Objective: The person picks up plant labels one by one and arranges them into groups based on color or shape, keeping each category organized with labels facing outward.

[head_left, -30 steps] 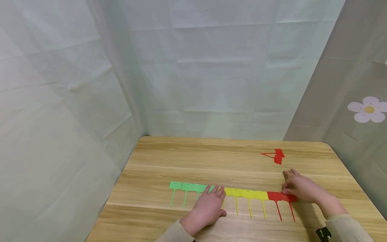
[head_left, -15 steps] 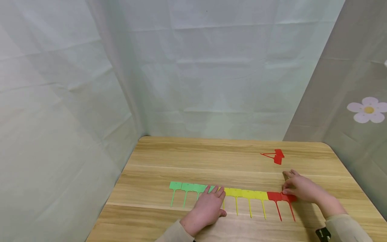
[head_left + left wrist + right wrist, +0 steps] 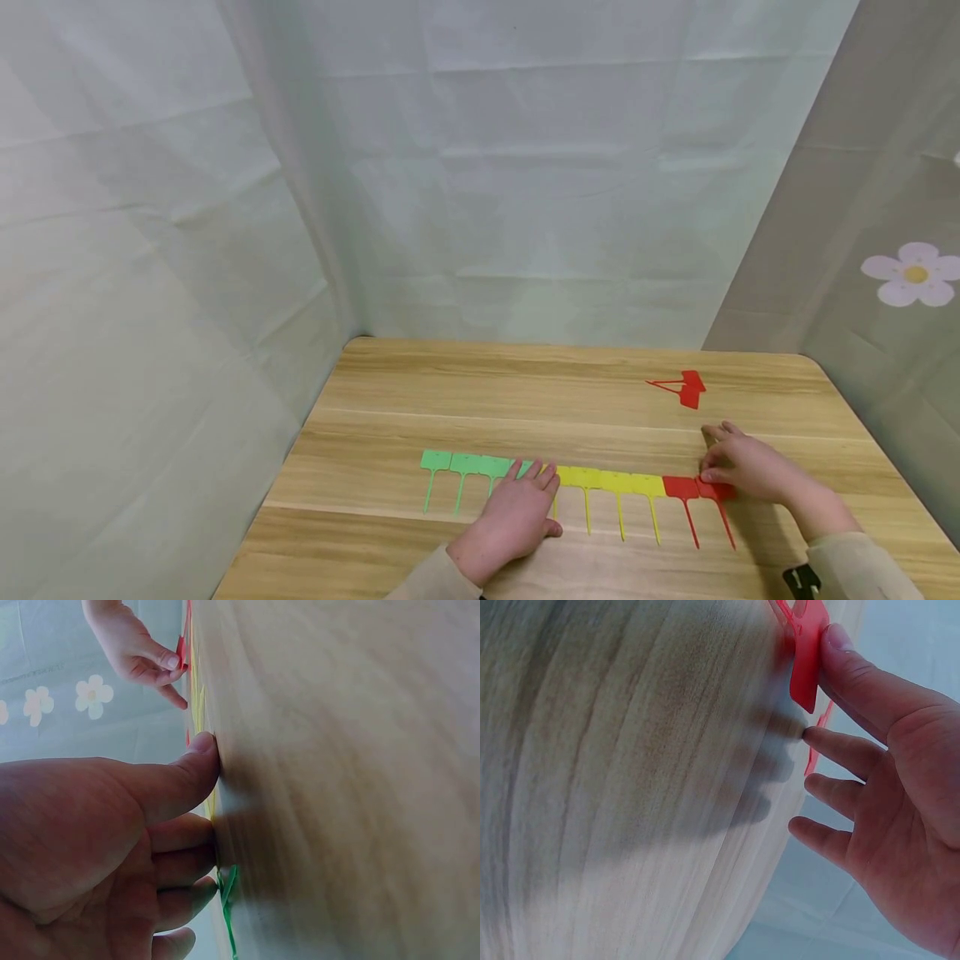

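Note:
A row of flat plastic tags with square heads and thin stems runs across the table, from green tags (image 3: 435, 460) through yellow tags (image 3: 615, 481) to two red ones. My left hand (image 3: 517, 507) lies with extended fingers over the row where green meets yellow, hiding part of it. At the row's right end, my right hand (image 3: 750, 468) pinches the top edge of the last red tag (image 3: 722, 492) between thumb and index finger. In the right wrist view that red tag (image 3: 807, 664) stands tilted against my thumb, the other fingers spread at the tabletop.
Two more red tags (image 3: 692, 388) lie overlapping toward the back right of the wooden table (image 3: 480, 383). Pale cloth (image 3: 525, 183) hangs around the table's back and sides, with a flower print (image 3: 915, 272) on the right.
Both hands hold their places. The stem tip of the red tag at the right end has shifted very slightly to the right.

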A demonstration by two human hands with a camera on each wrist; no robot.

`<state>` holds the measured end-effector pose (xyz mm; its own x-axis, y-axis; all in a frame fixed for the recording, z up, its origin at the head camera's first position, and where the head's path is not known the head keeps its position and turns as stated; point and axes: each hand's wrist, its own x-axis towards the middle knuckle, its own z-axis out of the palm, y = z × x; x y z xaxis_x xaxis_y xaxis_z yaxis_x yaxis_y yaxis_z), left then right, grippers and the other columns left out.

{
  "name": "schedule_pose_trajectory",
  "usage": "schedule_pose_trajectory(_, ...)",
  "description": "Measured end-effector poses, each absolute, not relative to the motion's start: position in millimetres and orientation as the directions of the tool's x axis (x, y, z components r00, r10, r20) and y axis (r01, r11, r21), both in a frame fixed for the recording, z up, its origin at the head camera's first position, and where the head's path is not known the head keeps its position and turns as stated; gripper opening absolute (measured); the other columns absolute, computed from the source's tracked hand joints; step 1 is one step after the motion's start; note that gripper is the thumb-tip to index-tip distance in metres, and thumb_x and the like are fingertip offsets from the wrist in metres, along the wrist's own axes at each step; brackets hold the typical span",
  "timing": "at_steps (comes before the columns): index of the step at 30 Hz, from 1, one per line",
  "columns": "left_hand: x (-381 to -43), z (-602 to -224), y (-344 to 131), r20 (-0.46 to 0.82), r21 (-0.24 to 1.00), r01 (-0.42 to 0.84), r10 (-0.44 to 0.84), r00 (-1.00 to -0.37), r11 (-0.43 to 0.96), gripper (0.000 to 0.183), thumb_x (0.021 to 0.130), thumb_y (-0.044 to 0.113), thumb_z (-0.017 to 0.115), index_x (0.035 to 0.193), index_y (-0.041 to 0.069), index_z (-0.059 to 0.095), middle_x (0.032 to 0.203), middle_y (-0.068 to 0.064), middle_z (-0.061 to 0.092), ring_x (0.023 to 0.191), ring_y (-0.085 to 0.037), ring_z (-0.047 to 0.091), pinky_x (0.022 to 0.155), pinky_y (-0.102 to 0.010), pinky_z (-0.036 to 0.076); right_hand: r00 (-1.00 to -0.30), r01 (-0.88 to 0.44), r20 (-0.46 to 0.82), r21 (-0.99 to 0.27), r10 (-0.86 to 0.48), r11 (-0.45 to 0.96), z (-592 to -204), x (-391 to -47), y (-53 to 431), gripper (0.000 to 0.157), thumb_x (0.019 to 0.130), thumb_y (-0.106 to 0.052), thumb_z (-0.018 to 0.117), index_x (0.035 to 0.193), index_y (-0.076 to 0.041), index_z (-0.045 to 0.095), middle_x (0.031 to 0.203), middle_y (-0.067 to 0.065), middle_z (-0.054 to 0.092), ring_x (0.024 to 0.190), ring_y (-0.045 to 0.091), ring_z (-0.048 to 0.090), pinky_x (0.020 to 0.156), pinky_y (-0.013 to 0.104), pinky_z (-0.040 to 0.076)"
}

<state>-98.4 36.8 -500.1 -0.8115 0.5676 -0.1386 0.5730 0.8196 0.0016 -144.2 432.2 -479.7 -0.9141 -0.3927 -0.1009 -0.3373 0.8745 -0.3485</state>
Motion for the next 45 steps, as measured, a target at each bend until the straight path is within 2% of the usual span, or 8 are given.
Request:
schedule_pose_trajectory(23, -98.9, -498.7, 38.4, -0.145, -0.012, 0.574, 0.566, -0.811, 0.819, 0.073, 0.096, 0.059, 0.07, 0.155, 0.016, 0.059, 0.164, 0.005, 0.049, 0.154, -0.016, 0.041, 0.128, -0.041, 0.03, -0.925, -0.293, -0.132, -0.348, -0.356, 0.89, -475.3, -144.1, 429.1, 0.02, 0.089, -0.025, 0.086, 0.08, -0.025, 0.069, 0.146, 0.044, 0.05, 0.137, 0.077, 0.029, 0.108, 0.084, 0.031)
schedule_pose_trajectory(45, -98.8, -496.3, 37.1, -0.152, 0.009, 0.571, 0.566, -0.811, 0.821, 0.073, 0.096, 0.057, 0.072, 0.155, 0.016, 0.06, 0.164, 0.005, 0.049, 0.154, -0.017, 0.041, 0.128, -0.042, 0.031, -0.933, -0.27, -0.117, -0.395, -0.34, 0.878, -480.0, -142.8, 430.6, 0.017, 0.092, -0.028, 0.084, 0.084, -0.023, 0.07, 0.149, 0.043, 0.047, 0.138, 0.076, 0.028, 0.106, 0.085, 0.033)
